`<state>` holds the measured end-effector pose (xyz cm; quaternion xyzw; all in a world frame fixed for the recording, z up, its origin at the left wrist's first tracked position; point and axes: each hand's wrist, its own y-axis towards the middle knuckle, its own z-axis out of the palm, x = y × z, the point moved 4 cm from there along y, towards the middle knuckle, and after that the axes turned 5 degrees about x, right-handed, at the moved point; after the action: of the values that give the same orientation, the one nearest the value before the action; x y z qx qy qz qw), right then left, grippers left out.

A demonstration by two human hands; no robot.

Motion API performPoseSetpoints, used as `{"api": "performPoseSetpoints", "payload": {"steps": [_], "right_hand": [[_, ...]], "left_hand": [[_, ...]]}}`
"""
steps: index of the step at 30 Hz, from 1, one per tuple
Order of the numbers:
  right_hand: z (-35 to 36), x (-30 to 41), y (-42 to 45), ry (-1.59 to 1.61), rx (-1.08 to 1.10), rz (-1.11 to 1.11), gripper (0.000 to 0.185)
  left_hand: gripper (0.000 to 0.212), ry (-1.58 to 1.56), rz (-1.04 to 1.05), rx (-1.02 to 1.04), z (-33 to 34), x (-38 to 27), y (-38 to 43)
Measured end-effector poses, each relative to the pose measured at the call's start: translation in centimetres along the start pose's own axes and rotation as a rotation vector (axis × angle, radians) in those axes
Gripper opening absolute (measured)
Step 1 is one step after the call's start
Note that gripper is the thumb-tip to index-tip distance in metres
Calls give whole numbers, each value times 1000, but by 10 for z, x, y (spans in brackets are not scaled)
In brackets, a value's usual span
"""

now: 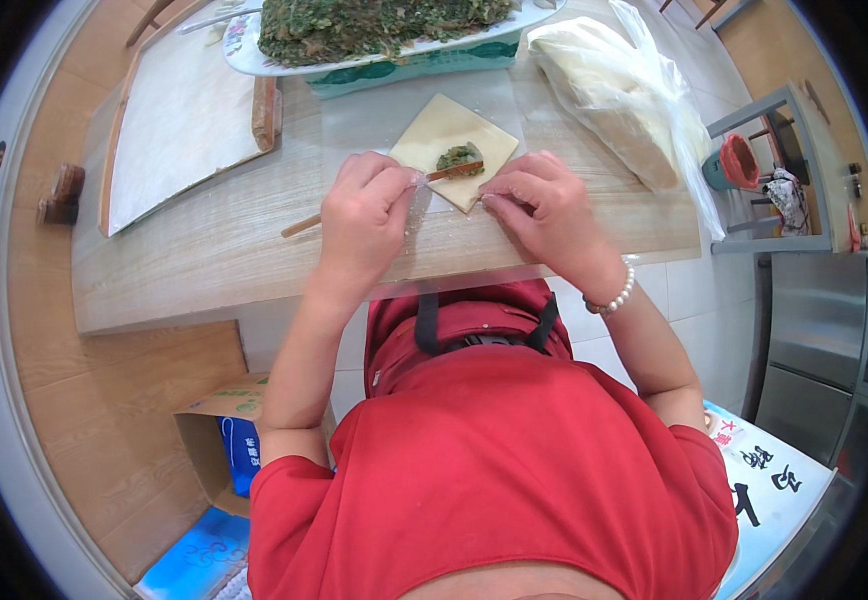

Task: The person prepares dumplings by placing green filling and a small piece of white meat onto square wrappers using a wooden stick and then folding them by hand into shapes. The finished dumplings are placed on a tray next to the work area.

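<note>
My left hand (pixel 374 202) grips a thin flat wooden stick (pixel 300 226), whose far end rests on a small mound of green minced filling (pixel 458 156). That mound sits on a square pale-yellow dough wrapper (pixel 423 146), lying with one corner towards me. At the wrapper's near right edge, the thumb and fingertips of my right hand (pixel 543 206) pinch together, seemingly on the dough. White flour dusts my fingertips. Beyond the wrapper, a flowered oval platter (pixel 284 69) heaped with green filling (pixel 374 26) stands on a green box (pixel 419 69).
A paper-lined wooden tray (pixel 190 120) lies at the left of the table (pixel 201 262). A plastic bag (pixel 614 97) of pale dough sheets is at the right. A metal spoon handle (pixel 216 19) juts from the platter. Below left stands an open cardboard box (pixel 201 457).
</note>
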<state>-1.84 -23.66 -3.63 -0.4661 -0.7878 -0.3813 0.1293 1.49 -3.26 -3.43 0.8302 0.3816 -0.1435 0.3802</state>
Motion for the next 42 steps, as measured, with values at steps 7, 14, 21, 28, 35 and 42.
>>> {"api": "performPoseSetpoints", "payload": {"steps": [7, 14, 21, 28, 35, 42], "right_hand": [[5, 5, -3, -77, -14, -7, 11], [7, 10, -5, -164, -2, -31, 11], [8, 12, 1, -163, 14, -64, 8], [7, 9, 8, -1, -48, -27, 7], [10, 15, 4, -120, -48, -193, 9], [9, 18, 1, -122, 29, -202, 11]], "left_hand": [[11, 155, 5, 92, 5, -5, -2], [6, -186, -225, 325, -3, 9, 1], [16, -289, -209, -26, -53, 5, 54], [13, 567, 187, -275, -66, -12, 79], [14, -46, -28, 27, -10, 0, 6], [15, 10, -1, 66, 3, 4, 7]]}}
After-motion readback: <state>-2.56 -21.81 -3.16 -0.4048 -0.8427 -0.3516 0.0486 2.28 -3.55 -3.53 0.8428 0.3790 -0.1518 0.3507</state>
